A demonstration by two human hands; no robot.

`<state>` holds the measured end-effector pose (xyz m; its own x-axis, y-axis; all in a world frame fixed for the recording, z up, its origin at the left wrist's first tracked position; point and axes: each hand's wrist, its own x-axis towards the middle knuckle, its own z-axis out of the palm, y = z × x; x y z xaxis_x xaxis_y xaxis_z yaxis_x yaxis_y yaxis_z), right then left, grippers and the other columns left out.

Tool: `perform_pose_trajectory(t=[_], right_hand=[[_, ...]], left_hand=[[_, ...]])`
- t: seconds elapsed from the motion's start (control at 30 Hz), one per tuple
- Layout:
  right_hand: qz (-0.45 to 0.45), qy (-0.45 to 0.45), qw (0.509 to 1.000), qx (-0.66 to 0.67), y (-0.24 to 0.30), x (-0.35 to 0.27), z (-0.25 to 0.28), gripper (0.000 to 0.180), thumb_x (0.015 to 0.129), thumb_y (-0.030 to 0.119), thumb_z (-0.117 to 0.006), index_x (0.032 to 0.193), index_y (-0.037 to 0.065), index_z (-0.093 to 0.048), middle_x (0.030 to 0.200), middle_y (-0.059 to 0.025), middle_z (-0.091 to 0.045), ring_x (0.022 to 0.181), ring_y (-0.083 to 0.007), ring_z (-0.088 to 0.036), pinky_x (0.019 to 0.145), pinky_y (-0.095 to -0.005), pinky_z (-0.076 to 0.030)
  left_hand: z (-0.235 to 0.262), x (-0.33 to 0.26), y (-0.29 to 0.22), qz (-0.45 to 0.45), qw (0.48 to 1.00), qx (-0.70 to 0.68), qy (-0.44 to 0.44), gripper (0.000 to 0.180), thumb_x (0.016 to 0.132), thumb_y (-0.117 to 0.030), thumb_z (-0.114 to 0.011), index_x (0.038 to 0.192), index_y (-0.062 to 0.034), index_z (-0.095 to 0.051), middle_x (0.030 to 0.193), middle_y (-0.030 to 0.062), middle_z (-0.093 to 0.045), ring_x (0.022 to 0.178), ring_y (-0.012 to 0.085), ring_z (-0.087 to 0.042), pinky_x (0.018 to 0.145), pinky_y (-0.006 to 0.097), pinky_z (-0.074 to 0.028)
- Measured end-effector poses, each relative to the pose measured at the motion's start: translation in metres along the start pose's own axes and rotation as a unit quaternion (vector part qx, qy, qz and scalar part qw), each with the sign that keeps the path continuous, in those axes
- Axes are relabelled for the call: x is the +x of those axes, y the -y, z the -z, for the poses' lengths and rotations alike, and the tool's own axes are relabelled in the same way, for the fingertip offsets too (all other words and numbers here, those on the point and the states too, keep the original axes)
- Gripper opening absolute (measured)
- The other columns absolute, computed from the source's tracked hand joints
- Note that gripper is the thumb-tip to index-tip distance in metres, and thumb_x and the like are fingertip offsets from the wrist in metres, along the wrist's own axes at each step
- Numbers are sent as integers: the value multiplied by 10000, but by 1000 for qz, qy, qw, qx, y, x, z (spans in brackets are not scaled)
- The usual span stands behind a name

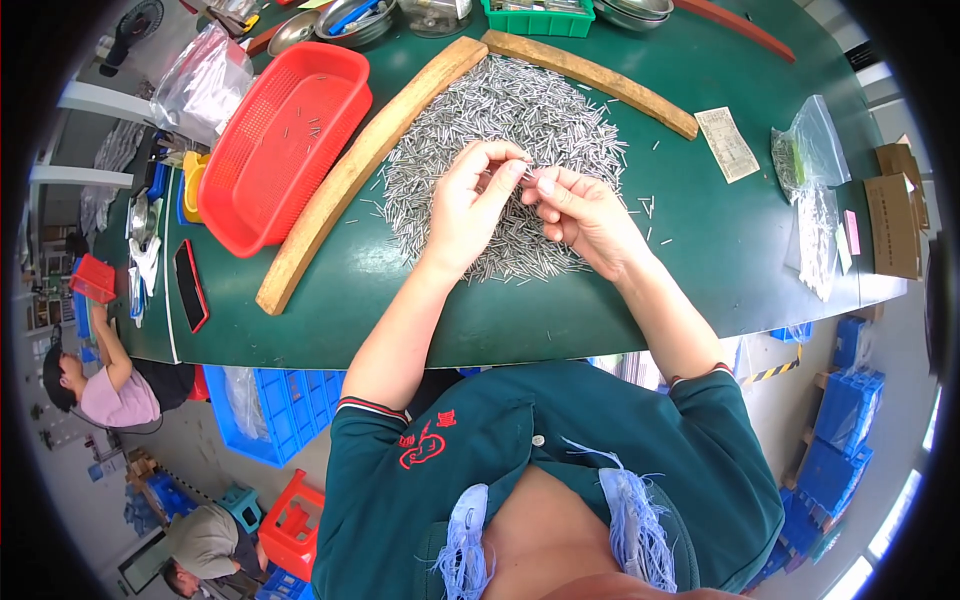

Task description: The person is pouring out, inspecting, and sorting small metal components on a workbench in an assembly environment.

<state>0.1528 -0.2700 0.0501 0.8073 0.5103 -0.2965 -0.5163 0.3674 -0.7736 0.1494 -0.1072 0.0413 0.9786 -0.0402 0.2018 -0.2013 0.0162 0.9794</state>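
Note:
A broad pile of short, thin silvery metal pins point(520, 105) covers the middle of the green table. Over it, my left hand point(468, 205) and my right hand point(592, 215) meet at the fingertips. Both are closed in a pinch, thumb against forefinger. Between them shows a slim shiny piece that looks like one or more of the pins; my fingers cover most of it. The other fingers of my right hand curl inward beneath, and what lies under them is hidden.
Two wooden bars point(375, 170) border the pile in a V. Left of it are a red plastic basket point(222, 190) holding a few pins and a phone point(190, 285). A paper slip point(727, 145) and clear plastic bags point(815, 145) lie right. A green tray point(540, 22) stands behind.

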Motion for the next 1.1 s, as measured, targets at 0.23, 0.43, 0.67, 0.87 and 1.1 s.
perform_pose_trajectory(t=[0.23,0.43,0.67,0.87,1.1], right_hand=[[-21,11,995,92,-3,3,7,172,883,224,-587,947,65,-576,825,10,-580,625,-16,-448,538,-160,-384],[9,10,995,103,-1,4,6,155,884,206,-583,963,73,-566,810,22,-557,619,-17,-429,525,-156,-365],[-10,33,990,134,-2,4,8,139,899,190,-559,970,72,-544,842,22,-533,611,-13,-409,508,-139,-340],[-9,43,989,141,-3,4,7,128,906,194,-547,942,72,-533,830,26,-514,617,-13,-403,503,-140,-336],[-23,59,981,185,-6,6,12,134,918,189,-522,953,60,-535,818,26,-499,620,-18,-403,500,-142,-338]], left_hand=[[-3,-1,-10,-113,979,170,11,98,851,-61,-593,921,-2,-628,878,17,-570,804,77,-530,739,213,-425],[1,2,3,-15,999,-13,-31,140,836,-85,-618,964,-47,-662,906,19,-569,805,81,-531,714,215,-433],[0,2,-6,-88,982,166,-35,142,808,-69,-637,942,-77,-684,861,40,-588,741,106,-554,651,222,-451],[-3,-1,-5,-74,994,83,20,157,823,-14,-607,969,-22,-665,910,58,-584,846,126,-563,757,236,-453],[-5,-3,-2,-42,997,47,49,162,823,-5,-604,972,-23,-664,903,54,-572,849,120,-568,767,230,-456]])
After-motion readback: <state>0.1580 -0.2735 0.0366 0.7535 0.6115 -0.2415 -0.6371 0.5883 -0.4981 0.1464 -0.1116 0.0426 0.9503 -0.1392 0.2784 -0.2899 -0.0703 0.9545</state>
